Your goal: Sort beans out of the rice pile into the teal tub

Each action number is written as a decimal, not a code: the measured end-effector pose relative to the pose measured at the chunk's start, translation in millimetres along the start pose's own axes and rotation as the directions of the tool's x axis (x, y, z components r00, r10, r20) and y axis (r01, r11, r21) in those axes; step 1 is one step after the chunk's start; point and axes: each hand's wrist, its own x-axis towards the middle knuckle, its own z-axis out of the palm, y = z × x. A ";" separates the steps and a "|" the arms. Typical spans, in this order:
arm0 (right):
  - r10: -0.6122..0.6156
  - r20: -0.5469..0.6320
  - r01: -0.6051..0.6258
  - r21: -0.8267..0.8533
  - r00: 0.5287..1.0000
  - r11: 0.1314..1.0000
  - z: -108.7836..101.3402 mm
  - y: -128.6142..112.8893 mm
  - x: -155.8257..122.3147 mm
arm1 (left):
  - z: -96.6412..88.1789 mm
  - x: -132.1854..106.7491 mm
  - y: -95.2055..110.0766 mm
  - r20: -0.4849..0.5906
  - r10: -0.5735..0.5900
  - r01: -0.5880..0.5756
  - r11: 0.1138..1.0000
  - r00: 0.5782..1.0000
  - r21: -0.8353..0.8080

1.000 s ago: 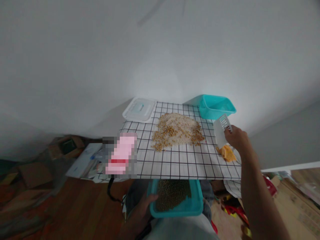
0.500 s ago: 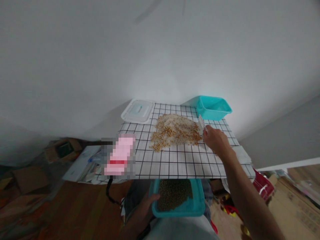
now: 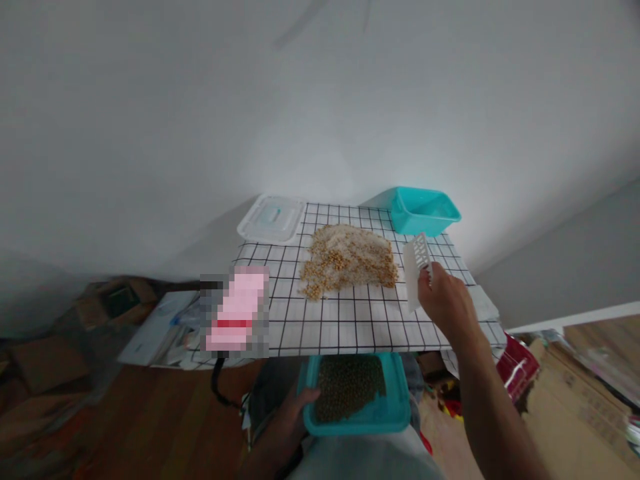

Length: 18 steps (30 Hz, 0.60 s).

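Observation:
My right hand [image 3: 447, 297] is closed around a white slotted scoop [image 3: 412, 277], raised above the table's right side, just right of the pile of grains [image 3: 350, 257]. That heap mixes yellow kernels with whitish, finer grains. Below the front edge, my left hand [image 3: 296, 412] grips the left rim of a teal tub [image 3: 363, 429] over my lap, its thumb over the edge. Small dark greenish-brown grains [image 3: 350, 387] cover most of the tub's bottom.
A second teal tub [image 3: 425, 220] stands at the table's back right corner. At the back left lies a clear whitish lid [image 3: 273, 220]. A blurred pink object [image 3: 240, 307] is at the front left of the grid-patterned tablecloth [image 3: 345, 327]. Cardboard [image 3: 575, 407] lies at right.
My right hand has drawn the scoop back to the right, away from the pile's edge, and turned it so its slotted face shows more. My left hand stays on the tub.

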 end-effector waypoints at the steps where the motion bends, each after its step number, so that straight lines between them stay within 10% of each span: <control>1: 0.013 0.007 -0.013 0.080 1.000 0.997 -1.4 13.2 -3.5 | -2.6 0.5 -3.1 -0.005 0.014 -0.014 0.999 1.000 0.031; 9: 0.227 0.145 -0.260 0.718 0.963 0.646 21.4 110.0 -33.2 | -34.9 9.2 -40.5 0.081 0.226 -0.240 0.905 0.971 0.352; 14: 0.157 0.282 -0.323 0.822 0.946 0.468 44.2 93.4 -57.0 | -40.3 15.1 -57.2 0.093 0.240 -0.257 0.871 0.966 0.419; 18: 0.052 0.276 -0.249 0.753 0.960 0.608 57.9 62.1 -61.5 | -37.8 17.5 -66.7 0.020 0.252 -0.235 0.864 0.967 0.445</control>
